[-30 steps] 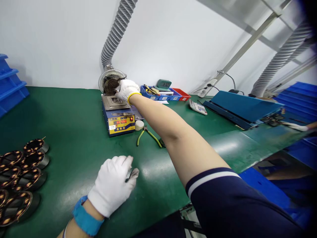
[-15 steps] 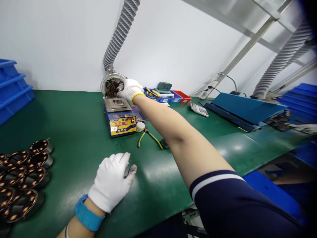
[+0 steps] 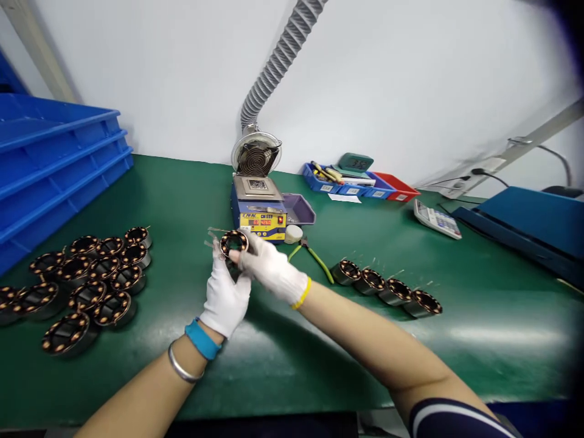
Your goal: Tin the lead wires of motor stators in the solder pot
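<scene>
Both my hands wear white gloves and meet above the green table (image 3: pixel 182 201). My left hand (image 3: pixel 224 296) and my right hand (image 3: pixel 272 272) are closed together on one round coil stator (image 3: pixel 233 243) with copper windings and thin wire leads sticking out to the left. They hold it up just in front of the blue and yellow solder pot (image 3: pixel 259 205). A fume fan (image 3: pixel 256 156) on a grey hose stands behind the pot.
Many coil stators (image 3: pixel 89 283) lie at the left, and a row of several (image 3: pixel 385 288) at the right. Green-handled cutters (image 3: pixel 312 253) lie by the pot. Stacked blue trays (image 3: pixel 50 158) at far left; small parts bins (image 3: pixel 353 182), a calculator (image 3: pixel 435 218) and a blue case (image 3: pixel 529 222) behind.
My right hand came back from the fan behind the solder pot to my left hand. Both now hold a coil stator. The view has swung left.
</scene>
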Motion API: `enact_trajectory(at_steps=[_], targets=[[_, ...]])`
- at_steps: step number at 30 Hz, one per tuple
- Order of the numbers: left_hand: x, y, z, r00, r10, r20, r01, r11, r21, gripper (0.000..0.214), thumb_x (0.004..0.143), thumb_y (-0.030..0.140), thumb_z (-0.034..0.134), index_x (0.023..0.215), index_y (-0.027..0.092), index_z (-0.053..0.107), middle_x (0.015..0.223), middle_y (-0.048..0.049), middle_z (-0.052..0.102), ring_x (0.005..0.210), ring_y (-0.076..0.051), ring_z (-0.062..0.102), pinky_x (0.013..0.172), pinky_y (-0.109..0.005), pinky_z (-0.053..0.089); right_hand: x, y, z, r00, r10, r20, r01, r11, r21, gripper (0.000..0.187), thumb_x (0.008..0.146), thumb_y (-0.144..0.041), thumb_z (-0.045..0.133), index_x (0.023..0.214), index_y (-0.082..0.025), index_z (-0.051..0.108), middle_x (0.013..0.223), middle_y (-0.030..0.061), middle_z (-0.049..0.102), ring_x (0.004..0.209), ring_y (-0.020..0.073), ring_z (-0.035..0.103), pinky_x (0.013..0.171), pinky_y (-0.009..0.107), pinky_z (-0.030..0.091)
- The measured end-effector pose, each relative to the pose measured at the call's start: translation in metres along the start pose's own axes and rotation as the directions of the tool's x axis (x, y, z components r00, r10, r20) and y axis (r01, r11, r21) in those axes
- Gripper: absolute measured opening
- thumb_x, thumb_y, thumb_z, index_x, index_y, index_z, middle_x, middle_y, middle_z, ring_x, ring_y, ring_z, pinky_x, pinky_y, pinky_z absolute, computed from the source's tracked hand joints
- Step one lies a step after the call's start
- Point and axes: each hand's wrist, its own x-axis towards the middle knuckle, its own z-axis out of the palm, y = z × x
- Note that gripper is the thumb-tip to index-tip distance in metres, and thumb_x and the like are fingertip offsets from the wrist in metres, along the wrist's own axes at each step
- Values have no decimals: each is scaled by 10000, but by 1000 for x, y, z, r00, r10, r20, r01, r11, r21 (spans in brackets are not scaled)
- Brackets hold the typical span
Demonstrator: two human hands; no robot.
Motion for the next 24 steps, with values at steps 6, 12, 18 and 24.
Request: enact_trajectory(at_steps=[6, 12, 18, 24], targets=[[8, 9, -5, 998, -65, 26, 70, 943, -325, 553, 638, 366, 739, 1110, 161, 535, 1086, -128, 682, 974, -250, 671, 890, -391, 554, -17, -1, -6, 881, 269, 389, -390, 878, 277, 536, 677, -703, 643, 829, -190, 611, 690, 20, 652, 603, 150, 633, 613, 299, 565], [7, 4, 1, 986, -34, 164, 44, 997, -61, 755, 701, 393, 712, 1342, 140, 404, 1251, -205, 604, 1103, -315, 624, 943, -477, 516, 13, -2, -29, 904, 293, 310, -323, 945, 48, 392, 593, -459, 768, 856, -188, 659, 673, -16, 649, 528, 105, 600, 493, 212, 504], [-4, -5, 5, 837, 98, 539, -459, 662, 592, 642, 803, 358, 602, 1360, 70, 470, 1430, -231, 449, 1327, -378, 408, 1087, -560, 333, 88, -27, -91, 963, -14, -270, -94, 919, -384, 473, 639, -503, 716, 1008, -207, 702, 834, -11, 700, 723, 130, 643, 678, 239, 524], [-7, -1, 0, 745, 13, 667, -555, 568, 608, 617, 870, 417, 491, 1396, 96, 469, 1456, -185, 437, 1357, -356, 369, 1115, -517, 310, 153, -34, -121, 914, -197, -355, -112, 718, -687, 333, 703, -368, 634, 976, -189, 704, 874, 5, 700, 820, 160, 638, 772, 250, 500]])
